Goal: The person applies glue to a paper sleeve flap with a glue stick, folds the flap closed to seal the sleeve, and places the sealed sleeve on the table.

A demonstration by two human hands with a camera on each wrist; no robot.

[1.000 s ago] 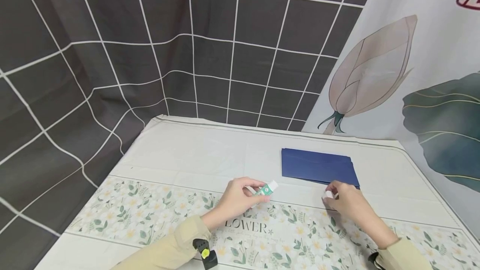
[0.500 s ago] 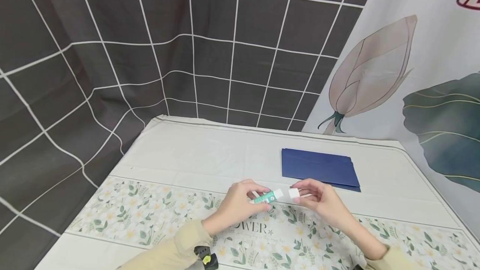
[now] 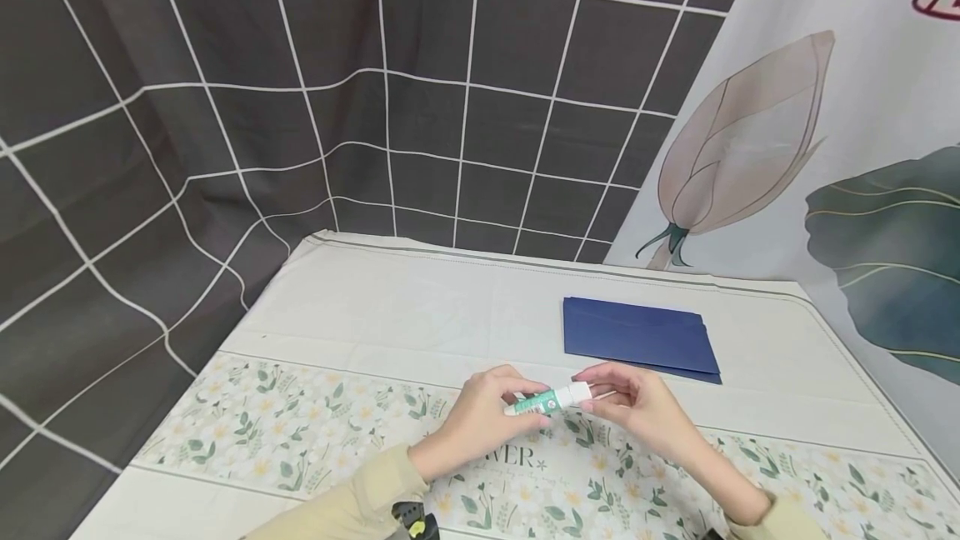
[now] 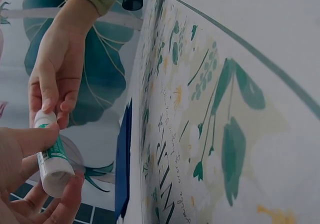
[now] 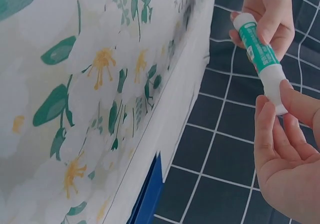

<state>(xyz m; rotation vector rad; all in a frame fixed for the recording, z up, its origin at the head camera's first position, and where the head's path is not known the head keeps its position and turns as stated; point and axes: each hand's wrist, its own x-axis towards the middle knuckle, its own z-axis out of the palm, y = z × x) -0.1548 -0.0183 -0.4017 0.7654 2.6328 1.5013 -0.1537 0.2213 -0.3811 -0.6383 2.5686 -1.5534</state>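
My left hand [image 3: 491, 411] grips the green-and-white body of a glue stick [image 3: 542, 403] between thumb and fingers, held above the table. At the other end, my right hand [image 3: 637, 402] pinches the white cap [image 3: 576, 393], which sits in line on the tube. In the right wrist view, the thumb and fingertips of the right hand [image 5: 290, 149] press round the cap [image 5: 274, 86]. The round white base of the glue stick [image 4: 57, 181] faces the left wrist camera.
A stack of dark blue paper [image 3: 637, 336] lies behind the hands on the table. A white cloth with a floral band [image 3: 300, 432] covers the tabletop. A dark grid curtain [image 3: 420, 107] and a white flower-print curtain [image 3: 750, 157] hang round the far edges.
The right hand has come left from beside the blue paper, bringing the cap, which now meets the end of the glue stick. The left hand has tilted the stick nearer to level.
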